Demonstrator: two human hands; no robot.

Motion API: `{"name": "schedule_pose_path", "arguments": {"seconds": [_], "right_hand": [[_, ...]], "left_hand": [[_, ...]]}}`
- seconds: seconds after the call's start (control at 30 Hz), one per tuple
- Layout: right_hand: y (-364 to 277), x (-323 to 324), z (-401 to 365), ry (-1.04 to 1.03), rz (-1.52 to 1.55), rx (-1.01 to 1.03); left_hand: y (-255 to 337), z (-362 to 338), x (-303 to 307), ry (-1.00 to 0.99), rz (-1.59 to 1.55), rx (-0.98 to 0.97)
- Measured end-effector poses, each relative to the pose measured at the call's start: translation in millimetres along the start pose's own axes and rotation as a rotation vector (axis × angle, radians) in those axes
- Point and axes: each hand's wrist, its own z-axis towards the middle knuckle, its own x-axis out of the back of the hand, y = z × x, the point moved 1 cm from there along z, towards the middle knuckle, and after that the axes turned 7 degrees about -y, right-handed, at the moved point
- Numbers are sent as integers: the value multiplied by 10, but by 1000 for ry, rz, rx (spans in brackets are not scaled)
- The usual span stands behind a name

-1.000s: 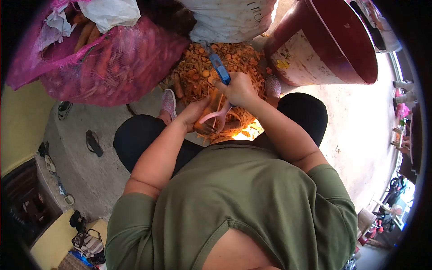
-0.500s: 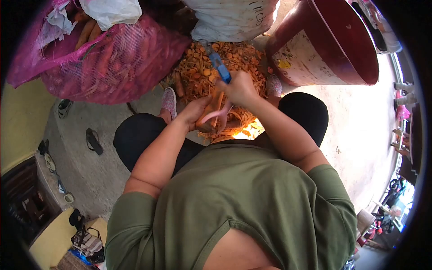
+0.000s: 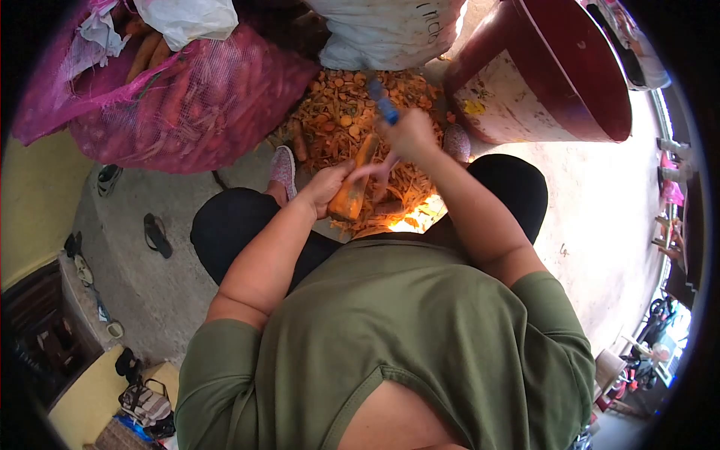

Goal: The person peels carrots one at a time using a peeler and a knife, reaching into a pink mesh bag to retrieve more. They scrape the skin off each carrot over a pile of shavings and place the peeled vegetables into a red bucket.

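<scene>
A carrot (image 3: 349,201), bright orange where its skin is gone, lies slanted in my left hand (image 3: 324,187), whose fingers are closed around it. My right hand (image 3: 411,137) grips a pink Y-shaped peeler (image 3: 380,178), its head beside the carrot. Out of the top of the same fist sticks a blue-handled tool (image 3: 384,105) with a greyish end, smeared by motion. Beneath both hands spreads a heap of orange peelings and cut slices (image 3: 352,112). One unpeeled carrot (image 3: 299,142) rests at the heap's left side.
A pink mesh sack (image 3: 187,105) full of carrots stands at the upper left. Behind the heap is a white sack (image 3: 386,37). To the right leans a large dark red tub (image 3: 525,97). A loose sandal (image 3: 157,236) lies on the concrete floor (image 3: 150,300).
My right hand has shifted slightly right and toward me with the peeler and blue tool. The carrot in my left hand now shows more of its bright orange side.
</scene>
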Motion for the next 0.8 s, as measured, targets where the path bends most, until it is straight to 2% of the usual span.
{"name": "schedule_pose_path", "arguments": {"seconds": [0.1, 0.2, 0.3, 0.37, 0.4, 0.5, 0.6, 0.7, 0.8], "right_hand": [[261, 315, 225, 207, 16, -60], [55, 274, 25, 76, 121, -12], [-210, 17, -268, -101, -35, 133], [-135, -59, -184, -81, -35, 125], [-86, -100, -114, -71, -36, 120], [175, 124, 210, 173, 20, -39], [177, 351, 158, 179, 43, -85], [-136, 121, -179, -61, 63, 75], [-247, -71, -284, -65, -23, 137]], "left_hand": [[-40, -1, -30, 54, -29, 12], [-45, 6, 16, 48, -59, 23], [61, -52, -140, 133, 39, 19], [12, -3, -107, 128, 19, -6], [46, -30, -127, 128, 53, -1], [-18, -11, -132, 146, 62, -29], [-30, 16, -59, 202, 25, -37], [-18, 24, -46, 202, -8, -36], [-12, 47, -62, 185, -24, -48]]}}
